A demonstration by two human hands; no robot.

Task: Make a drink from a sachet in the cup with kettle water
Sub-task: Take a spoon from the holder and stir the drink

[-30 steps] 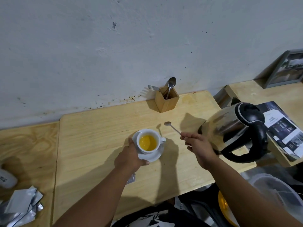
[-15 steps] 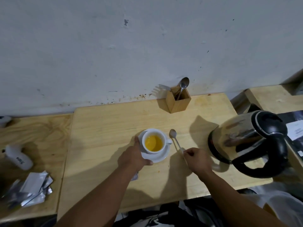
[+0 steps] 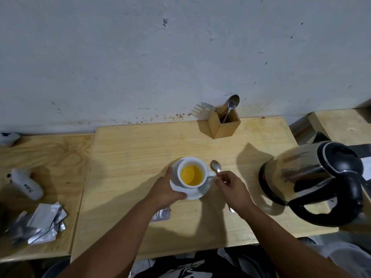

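Note:
A white cup [image 3: 202,167] of yellow drink stands on a white saucer [image 3: 195,194] in the middle of the wooden table [image 3: 124,153]. My left hand [image 3: 166,189] grips the saucer's left edge. My right hand [image 3: 230,188] is closed on a teaspoon [image 3: 215,167]. The spoon lies low beside the cup's handle, its bowl pointing away from me and its tail showing under my wrist. A steel kettle [image 3: 309,175] with a black lid and handle stands to the right. A torn silver sachet [image 3: 162,214] lies partly hidden under my left forearm.
A wooden cutlery holder [image 3: 223,125] with a spoon and a fork stands by the wall. On the lower bench to the left lie a pile of silver sachets [image 3: 42,223] and a white bottle [image 3: 28,184]. The table's front edge is near my body.
My right hand brought the teaspoon down from the air to the table, right of the cup, and slid closer to the cup. My left hand stays on the saucer. The view shifted left.

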